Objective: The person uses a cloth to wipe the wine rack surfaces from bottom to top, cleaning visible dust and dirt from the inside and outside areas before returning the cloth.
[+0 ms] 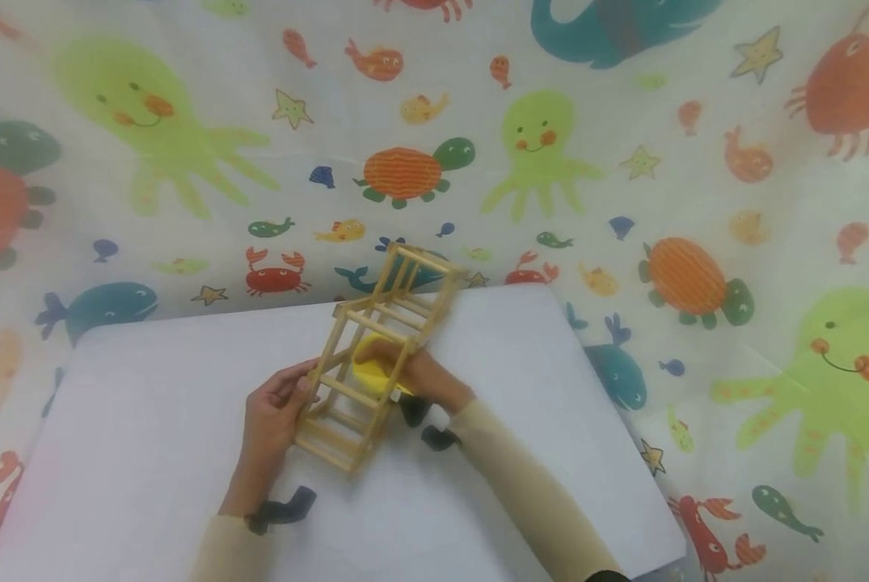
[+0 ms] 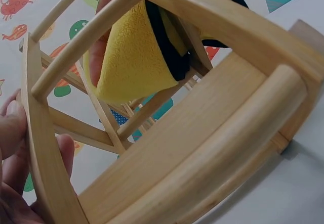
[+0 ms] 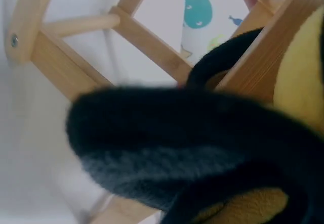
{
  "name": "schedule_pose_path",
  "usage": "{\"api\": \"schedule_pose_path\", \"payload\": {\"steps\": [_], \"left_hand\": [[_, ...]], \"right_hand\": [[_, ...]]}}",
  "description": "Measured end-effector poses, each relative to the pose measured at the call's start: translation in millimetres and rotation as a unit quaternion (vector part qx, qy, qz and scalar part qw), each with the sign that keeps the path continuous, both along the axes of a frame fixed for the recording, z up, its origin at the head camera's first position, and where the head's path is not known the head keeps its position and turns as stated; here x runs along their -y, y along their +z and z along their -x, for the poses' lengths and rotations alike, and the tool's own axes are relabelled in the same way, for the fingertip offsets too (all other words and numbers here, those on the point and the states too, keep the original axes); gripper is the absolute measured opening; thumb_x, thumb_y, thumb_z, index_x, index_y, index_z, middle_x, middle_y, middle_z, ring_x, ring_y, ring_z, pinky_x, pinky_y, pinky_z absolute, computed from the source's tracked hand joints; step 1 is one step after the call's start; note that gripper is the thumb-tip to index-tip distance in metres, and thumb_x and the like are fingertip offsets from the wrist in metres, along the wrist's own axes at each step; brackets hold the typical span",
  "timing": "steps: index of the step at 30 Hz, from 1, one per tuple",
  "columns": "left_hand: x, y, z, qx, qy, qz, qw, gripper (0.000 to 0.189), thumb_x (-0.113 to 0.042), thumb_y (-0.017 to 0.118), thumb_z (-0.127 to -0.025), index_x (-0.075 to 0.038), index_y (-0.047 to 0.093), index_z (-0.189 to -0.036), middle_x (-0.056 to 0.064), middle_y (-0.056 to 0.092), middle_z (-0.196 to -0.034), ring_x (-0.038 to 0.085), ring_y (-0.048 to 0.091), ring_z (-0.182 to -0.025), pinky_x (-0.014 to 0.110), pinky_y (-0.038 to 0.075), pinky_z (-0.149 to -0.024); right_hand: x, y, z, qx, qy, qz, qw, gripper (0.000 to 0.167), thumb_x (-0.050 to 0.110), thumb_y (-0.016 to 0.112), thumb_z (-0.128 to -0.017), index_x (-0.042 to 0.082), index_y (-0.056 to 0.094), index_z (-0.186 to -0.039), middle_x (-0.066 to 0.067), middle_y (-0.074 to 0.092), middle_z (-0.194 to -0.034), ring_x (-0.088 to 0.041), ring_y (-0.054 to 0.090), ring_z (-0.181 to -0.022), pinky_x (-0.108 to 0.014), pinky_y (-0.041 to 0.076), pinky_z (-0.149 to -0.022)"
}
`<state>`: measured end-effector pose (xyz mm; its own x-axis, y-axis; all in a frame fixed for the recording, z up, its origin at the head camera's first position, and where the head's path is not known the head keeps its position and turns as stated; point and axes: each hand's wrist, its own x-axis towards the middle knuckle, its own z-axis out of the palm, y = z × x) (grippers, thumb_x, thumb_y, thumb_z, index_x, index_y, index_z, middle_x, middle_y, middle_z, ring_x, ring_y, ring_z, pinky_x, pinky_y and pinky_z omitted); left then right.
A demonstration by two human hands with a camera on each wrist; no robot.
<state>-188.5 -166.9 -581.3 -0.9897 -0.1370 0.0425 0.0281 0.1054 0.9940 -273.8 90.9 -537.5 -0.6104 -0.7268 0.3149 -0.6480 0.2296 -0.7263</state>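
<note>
A light wooden rack (image 1: 350,392) with round rungs and flat slats is held at a tilt above the white table. My left hand (image 1: 270,420) grips its left side rail, with fingers and thumb around the wood in the left wrist view. My right hand (image 1: 434,380) reaches in from the right and holds a yellow cloth (image 2: 134,57) with black trim against the rack's frame. Part of that hand is hidden by the cloth and the rails. In the right wrist view, the black edging (image 3: 162,123) of the cloth fills the foreground and covers the fingers.
The white table (image 1: 150,420) lies under the rack and both arms. Behind it hangs a white curtain (image 1: 434,105) printed with sea animals, close to the rack's far end. A black band (image 1: 281,509) is on my left wrist.
</note>
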Motion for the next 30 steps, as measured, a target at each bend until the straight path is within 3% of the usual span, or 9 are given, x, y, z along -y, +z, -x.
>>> {"api": "schedule_pose_path", "payload": {"steps": [5,10,18,22,26,30], "left_hand": [[-0.5,0.6,1.1,-0.005,-0.003,-0.014,0.9999,0.041,-0.035,0.064,-0.107,-0.016,0.067,-0.142,-0.017,0.075,-0.131,0.010,0.074,-0.104,0.018,0.061,-0.084],[0.0,2.3,1.5,-0.008,0.006,-0.019,0.9998,0.039,-0.031,0.066,-0.106,-0.014,0.068,-0.141,-0.019,0.077,-0.125,0.011,0.074,-0.095,0.019,0.061,-0.080],[-5.3,-2.5,5.2,-0.019,0.018,-0.061,0.9978,0.036,-0.022,0.068,-0.105,-0.007,0.069,-0.138,-0.015,0.080,-0.118,0.012,0.074,-0.087,0.021,0.062,-0.077],[-11.5,-7.8,7.2,-0.018,0.020,-0.066,0.9974,0.035,-0.021,0.069,-0.105,-0.007,0.069,-0.137,-0.014,0.081,-0.116,0.013,0.075,-0.088,0.023,0.063,-0.078],[-16.7,-9.7,7.6,-0.015,0.026,-0.070,0.9971,0.035,-0.022,0.069,-0.105,-0.006,0.070,-0.136,-0.014,0.081,-0.116,0.020,0.077,-0.095,0.025,0.064,-0.080],[-20.0,-8.3,7.6,-0.013,0.021,-0.065,0.9976,0.035,-0.023,0.068,-0.105,-0.007,0.069,-0.137,-0.015,0.080,-0.117,0.020,0.077,-0.100,0.024,0.064,-0.082]], "right_hand": [[3,7.6,3.4,0.018,-0.014,-0.022,0.9995,0.029,-0.001,0.053,-0.106,0.001,0.065,-0.132,-0.016,0.067,-0.136,-0.033,0.061,-0.133,-0.035,0.045,-0.120],[9,10.8,6.1,0.010,-0.040,-0.038,0.9984,0.029,0.001,0.053,-0.107,0.003,0.064,-0.134,-0.015,0.066,-0.132,-0.030,0.063,-0.122,-0.031,0.049,-0.110],[11,13.2,12.2,0.008,-0.045,-0.135,0.9899,0.027,0.008,0.058,-0.106,0.004,0.067,-0.130,-0.012,0.071,-0.131,-0.028,0.065,-0.126,-0.037,0.051,-0.113],[4,9.7,11.5,-0.015,-0.055,-0.174,0.9831,0.018,0.013,0.061,-0.106,0.006,0.070,-0.121,-0.009,0.073,-0.117,-0.024,0.069,-0.113,-0.034,0.056,-0.103],[-5,5.2,10.1,-0.051,-0.056,-0.172,0.9823,0.012,0.013,0.063,-0.105,0.007,0.072,-0.112,-0.006,0.074,-0.107,-0.021,0.071,-0.102,-0.027,0.059,-0.095],[-15,-3.6,7.8,-0.110,-0.046,-0.136,0.9835,0.019,0.005,0.065,-0.101,0.007,0.076,-0.117,-0.007,0.077,-0.116,-0.024,0.072,-0.112,-0.027,0.058,-0.102]]}}
